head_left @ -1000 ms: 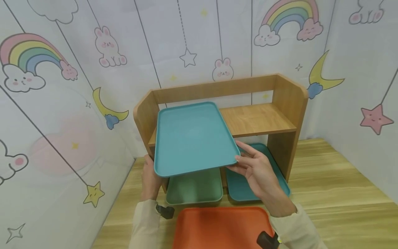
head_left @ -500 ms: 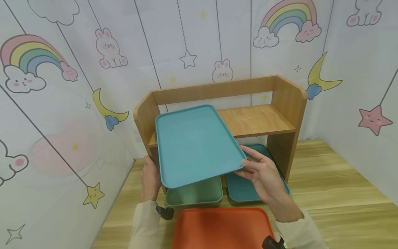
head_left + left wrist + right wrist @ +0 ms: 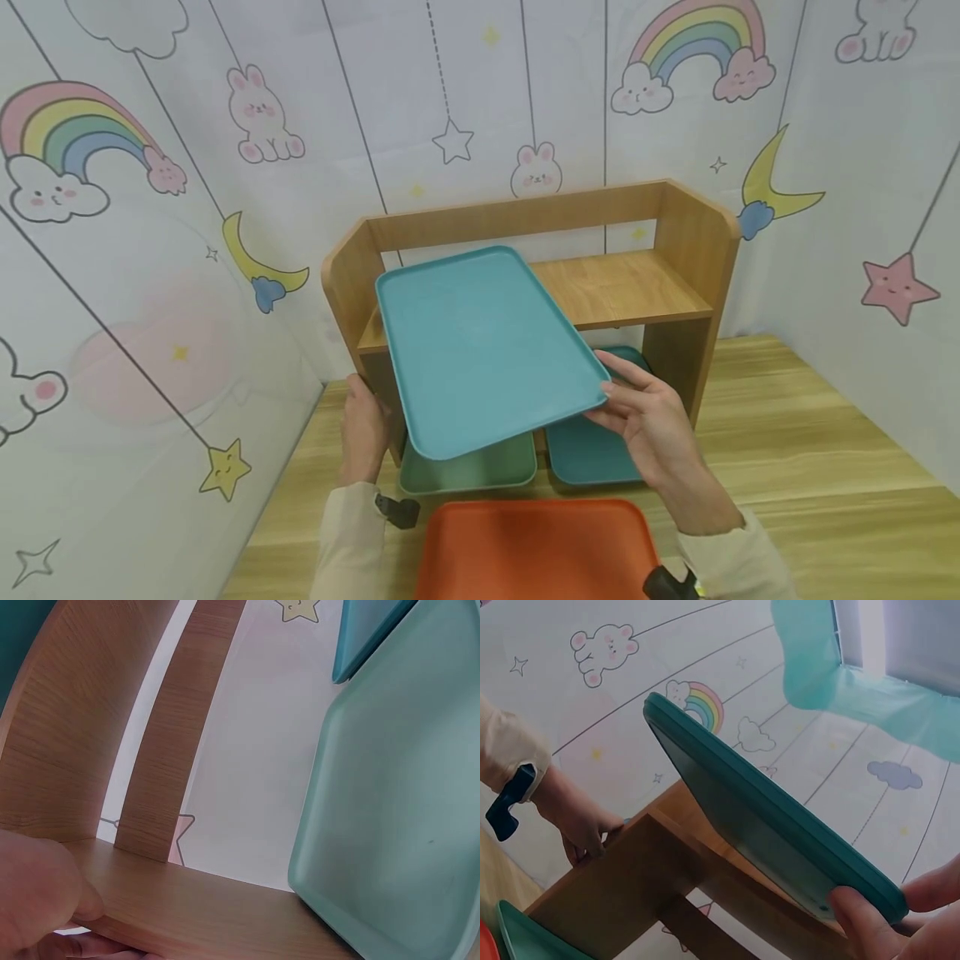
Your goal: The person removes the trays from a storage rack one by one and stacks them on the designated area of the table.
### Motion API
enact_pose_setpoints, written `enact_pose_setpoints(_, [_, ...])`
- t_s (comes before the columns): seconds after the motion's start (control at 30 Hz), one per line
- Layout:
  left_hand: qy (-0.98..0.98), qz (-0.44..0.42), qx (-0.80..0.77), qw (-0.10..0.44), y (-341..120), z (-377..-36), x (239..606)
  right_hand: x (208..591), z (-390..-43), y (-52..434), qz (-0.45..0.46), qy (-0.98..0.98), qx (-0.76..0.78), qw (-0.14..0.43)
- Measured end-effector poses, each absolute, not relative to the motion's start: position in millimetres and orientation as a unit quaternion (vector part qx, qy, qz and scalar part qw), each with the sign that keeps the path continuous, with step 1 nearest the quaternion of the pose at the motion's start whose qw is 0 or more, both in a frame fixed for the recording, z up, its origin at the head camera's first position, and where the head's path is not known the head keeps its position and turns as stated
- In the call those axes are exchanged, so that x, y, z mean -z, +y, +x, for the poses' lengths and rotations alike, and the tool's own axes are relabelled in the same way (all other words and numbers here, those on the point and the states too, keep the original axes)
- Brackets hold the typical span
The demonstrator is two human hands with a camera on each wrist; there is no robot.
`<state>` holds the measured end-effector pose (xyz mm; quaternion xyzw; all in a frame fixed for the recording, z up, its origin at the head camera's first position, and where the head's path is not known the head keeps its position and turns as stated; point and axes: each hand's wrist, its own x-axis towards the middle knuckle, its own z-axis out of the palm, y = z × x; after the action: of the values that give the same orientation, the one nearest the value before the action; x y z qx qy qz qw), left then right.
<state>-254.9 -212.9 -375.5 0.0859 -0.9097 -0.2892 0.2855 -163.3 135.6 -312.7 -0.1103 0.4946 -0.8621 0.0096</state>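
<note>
Upper blue tray: held tilted in the middle of the frame (image 3: 487,350), in front of the left part of the shelf; whether its far edge touches the upper board I cannot tell.
Right hand: at right of centre (image 3: 652,421), fingers and thumb pinching the tray's near right corner.
Left hand: left of centre (image 3: 365,433), fingers and thumb round the front edge of the side panel — nothing else in its grip.
Wooden shelf: across the middle of the frame (image 3: 701,233), its upper board bare at right.
Green tray: below the held one, at lower centre-left (image 3: 472,473), flat in the left lower compartment, front edge jutting out.
Lower blue tray: lower centre-right (image 3: 592,457), in the right lower compartment, partly behind the right hand.
Orange tray: bottom centre (image 3: 536,550), cut off by the frame.
Tabletop: yellowish, streaked like wood grain (image 3: 817,467), spreading to the lower right.
Walls: pale sheeting (image 3: 300,42), printed with rainbows, rabbits, moons and stars — a pink star at far right.
Overhead: in the right wrist view, a teal border (image 3: 806,682) beside a bright strip (image 3: 872,634), upper right.
</note>
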Motion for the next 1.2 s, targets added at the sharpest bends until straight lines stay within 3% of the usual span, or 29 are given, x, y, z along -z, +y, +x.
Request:
enact_pose_setpoints(0.3, [-0.908, 0.089, 0.294, 0.286, -211.8, -254.6, 373.8, 317.0, -161.7, 140.8, -0.112, 0.492, 0.864, -0.001])
enact_pose_setpoints(0.93, [-0.904, 0.063, 0.283, 0.314, -212.1, -253.5, 377.0, 335.5, -162.0, 160.6, -0.16, 0.465, 0.87, 0.031])
enact_pose_setpoints(1.2, [-0.908, 0.072, 0.3, 0.282, -213.8, -255.3, 376.7, 339.5, -161.3, 165.7, -0.181, 0.452, 0.872, 0.052])
